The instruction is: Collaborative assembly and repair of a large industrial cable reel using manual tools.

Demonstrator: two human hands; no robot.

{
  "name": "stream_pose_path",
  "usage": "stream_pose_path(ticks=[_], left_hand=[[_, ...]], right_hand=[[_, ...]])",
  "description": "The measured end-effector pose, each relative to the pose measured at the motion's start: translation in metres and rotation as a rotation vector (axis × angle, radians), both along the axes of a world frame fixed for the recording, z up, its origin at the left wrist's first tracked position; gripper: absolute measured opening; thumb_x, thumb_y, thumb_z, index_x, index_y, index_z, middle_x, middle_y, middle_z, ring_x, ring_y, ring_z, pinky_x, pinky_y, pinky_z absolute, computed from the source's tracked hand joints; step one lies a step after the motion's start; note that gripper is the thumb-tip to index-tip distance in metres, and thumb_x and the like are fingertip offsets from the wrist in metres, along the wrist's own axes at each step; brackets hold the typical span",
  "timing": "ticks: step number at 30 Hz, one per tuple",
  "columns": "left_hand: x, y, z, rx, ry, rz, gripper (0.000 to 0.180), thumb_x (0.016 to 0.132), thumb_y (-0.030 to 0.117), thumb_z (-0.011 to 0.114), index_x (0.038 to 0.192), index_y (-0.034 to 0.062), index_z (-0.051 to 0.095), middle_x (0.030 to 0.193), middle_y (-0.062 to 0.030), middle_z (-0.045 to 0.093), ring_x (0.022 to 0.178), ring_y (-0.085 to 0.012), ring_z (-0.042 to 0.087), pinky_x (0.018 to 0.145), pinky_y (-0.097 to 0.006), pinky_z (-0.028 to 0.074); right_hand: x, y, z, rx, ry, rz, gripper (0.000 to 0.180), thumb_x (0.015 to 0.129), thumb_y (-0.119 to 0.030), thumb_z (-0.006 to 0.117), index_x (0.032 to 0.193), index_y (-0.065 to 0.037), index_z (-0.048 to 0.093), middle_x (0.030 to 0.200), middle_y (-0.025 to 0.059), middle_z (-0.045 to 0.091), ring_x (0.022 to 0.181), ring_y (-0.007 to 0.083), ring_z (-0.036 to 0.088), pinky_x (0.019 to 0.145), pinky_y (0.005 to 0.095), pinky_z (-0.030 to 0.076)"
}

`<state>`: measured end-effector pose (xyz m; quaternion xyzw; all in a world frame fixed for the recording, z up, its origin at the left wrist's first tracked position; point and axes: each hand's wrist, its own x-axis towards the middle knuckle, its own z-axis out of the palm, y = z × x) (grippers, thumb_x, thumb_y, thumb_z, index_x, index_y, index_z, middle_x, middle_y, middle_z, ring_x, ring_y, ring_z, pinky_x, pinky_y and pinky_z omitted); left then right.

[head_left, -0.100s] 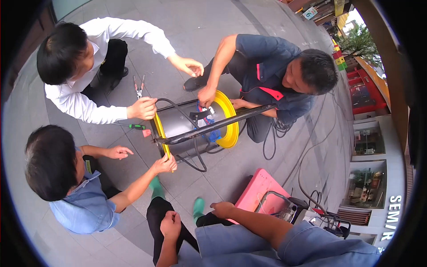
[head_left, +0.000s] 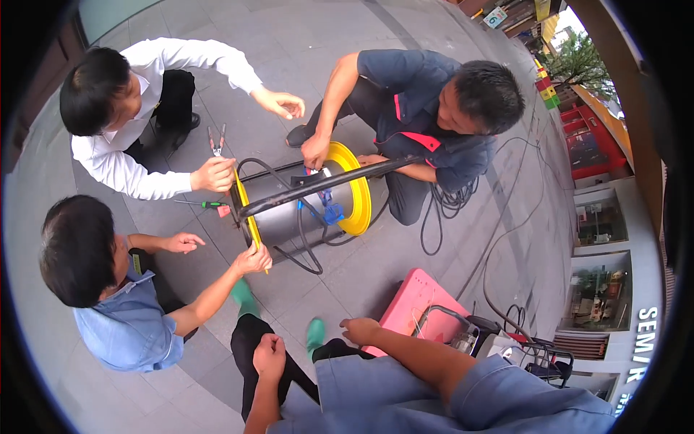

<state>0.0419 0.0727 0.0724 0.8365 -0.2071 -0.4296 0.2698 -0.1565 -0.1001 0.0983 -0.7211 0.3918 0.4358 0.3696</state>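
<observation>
My left hand (head_left: 270, 356) rests over my left knee, its fingers curled closed with nothing visible in them. Over my right knee lies my right hand (head_left: 359, 331), its fingers loosely extended and holding nothing that shows. Ahead of both, apart from them, a grey cable-reel drum (head_left: 285, 217) with yellow end rims (head_left: 357, 189) and a black tube frame (head_left: 332, 181) lies on the paving. A black cable (head_left: 312, 265) loops around it. A co-worker's hand (head_left: 315, 151) reaches to the blue fittings (head_left: 332, 212) on the drum. Two other people's hands (head_left: 215, 175) (head_left: 253, 258) grip the near-left rim.
Red-handled pliers (head_left: 216, 142) and a green-handled screwdriver (head_left: 211, 205) lie left of the reel. A pink board (head_left: 412, 304) and a machine with a black frame (head_left: 506, 347) stand by my right arm. Coiled cable (head_left: 452, 201) trails across the floor at right.
The whole scene has slid slightly left in the picture as the view turned. My hands keep their poses, and the co-workers' hands stay at the reel.
</observation>
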Motion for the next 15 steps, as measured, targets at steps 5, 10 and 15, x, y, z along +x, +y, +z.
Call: stream_pose_path(ticks=[5, 10, 15], left_hand=[[-0.02, -0.001, 0.004, -0.312, 0.175, 0.317, 0.002, 0.084, 0.006, 0.054, 0.083, 0.0044, 0.055, 0.064, 0.0047, 0.049, 0.052, -0.0026, 0.04, 0.047, -0.019, 0.031], [-0.025, -0.003, 0.077, -0.25, 0.404, 0.412, 0.006, 0.084, 0.009, 0.053, 0.09, 0.0068, 0.052, 0.062, 0.0069, 0.044, 0.048, -0.0022, 0.034, 0.043, -0.02, 0.027], [-0.048, 0.034, 0.124, -0.187, 0.355, 0.421, 0.007, 0.083, 0.011, 0.051, 0.089, 0.0076, 0.05, 0.058, 0.005, 0.04, 0.042, -0.0039, 0.031, 0.038, -0.019, 0.023]], right_hand=[[-0.115, -0.012, 0.033, -0.123, -0.019, -0.142, 0.035, 0.083, -0.028, 0.052, 0.114, -0.012, 0.056, 0.105, 0.0156, 0.061, 0.099, 0.031, 0.058, 0.084, 0.0415, 0.046], [-0.287, 0.018, 0.025, -0.18, 0.068, -0.274, 0.035, 0.082, -0.028, 0.053, 0.113, -0.011, 0.056, 0.106, 0.0148, 0.061, 0.1, 0.0292, 0.058, 0.085, 0.0404, 0.045], [-0.329, 0.073, 0.031, -0.101, 0.097, -0.272, 0.037, 0.083, -0.033, 0.05, 0.113, -0.011, 0.056, 0.11, 0.015, 0.059, 0.101, 0.032, 0.057, 0.086, 0.0418, 0.044]])
